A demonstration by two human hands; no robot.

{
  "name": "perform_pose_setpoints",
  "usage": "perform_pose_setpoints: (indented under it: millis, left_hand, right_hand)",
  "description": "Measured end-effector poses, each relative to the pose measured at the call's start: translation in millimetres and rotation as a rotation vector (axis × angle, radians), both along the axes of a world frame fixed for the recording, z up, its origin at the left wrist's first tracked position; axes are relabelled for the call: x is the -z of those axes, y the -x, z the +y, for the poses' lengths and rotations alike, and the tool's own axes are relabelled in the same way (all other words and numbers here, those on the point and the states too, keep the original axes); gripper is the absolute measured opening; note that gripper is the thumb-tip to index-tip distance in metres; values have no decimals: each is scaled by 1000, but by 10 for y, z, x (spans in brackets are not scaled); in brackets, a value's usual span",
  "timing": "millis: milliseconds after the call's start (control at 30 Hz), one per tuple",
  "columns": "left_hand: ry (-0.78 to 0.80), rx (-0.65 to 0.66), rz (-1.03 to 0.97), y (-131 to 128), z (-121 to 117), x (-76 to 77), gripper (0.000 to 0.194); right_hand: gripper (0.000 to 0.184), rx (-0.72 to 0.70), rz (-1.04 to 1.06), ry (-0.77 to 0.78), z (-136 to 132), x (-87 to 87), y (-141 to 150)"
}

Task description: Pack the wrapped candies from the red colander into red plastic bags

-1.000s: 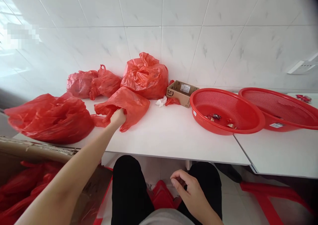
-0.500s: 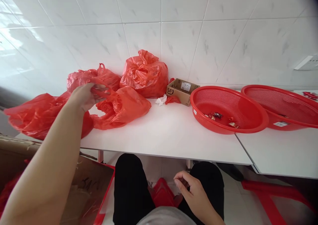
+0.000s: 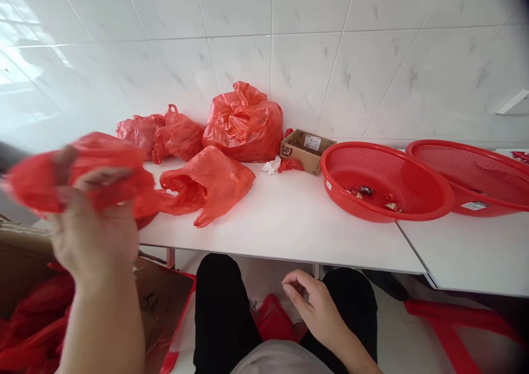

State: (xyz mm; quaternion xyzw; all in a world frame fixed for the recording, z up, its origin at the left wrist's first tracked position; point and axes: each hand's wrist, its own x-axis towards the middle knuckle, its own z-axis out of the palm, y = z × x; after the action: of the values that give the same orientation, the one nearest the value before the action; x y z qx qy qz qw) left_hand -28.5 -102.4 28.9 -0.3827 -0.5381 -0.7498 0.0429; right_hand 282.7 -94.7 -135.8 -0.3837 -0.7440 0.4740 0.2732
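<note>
My left hand (image 3: 93,214), smeared by motion, is raised at the left with its fingers closed on a red plastic bag (image 3: 107,148). That bag is blurred too, and its thin film covers part of the fingers. To its right, another red plastic bag (image 3: 223,181) lies slack on the white table, its mouth facing left and a handle flopping toward the front edge. My right hand (image 3: 318,302) rests over my right thigh below the table. Its fingers are curled, with thumb and forefinger tips close together and nothing visible between them.
Filled red bags (image 3: 243,123) stand along the tiled wall. Right of them are crumpled white tissue (image 3: 271,166), a small cardboard box (image 3: 303,152) and two red mesh baskets (image 3: 382,167), the nearer holding small wrapped pieces. A large carton (image 3: 152,302) with red plastic stands low left.
My left hand has let go of the middle bag's handle and moved left and nearer, onto the leftmost bag, which has risen. The freed handle has dropped forward. My right hand has barely moved.
</note>
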Motion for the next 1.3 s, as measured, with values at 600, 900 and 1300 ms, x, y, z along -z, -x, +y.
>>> perform_pose_setpoints:
  millis: [600,900,1300]
  left_hand:
    - [410,771,-429,-1073,-207,574,49]
    - [745,513,119,-754,70,1215,79]
    - [648,776,-50,-1434,-22,1165,83]
  right_hand:
    - [54,352,-182,-347,653,-335,100]
    - [83,241,-39,-46,791,-421,-661]
    - [27,87,-59,-277,437,-660,-3]
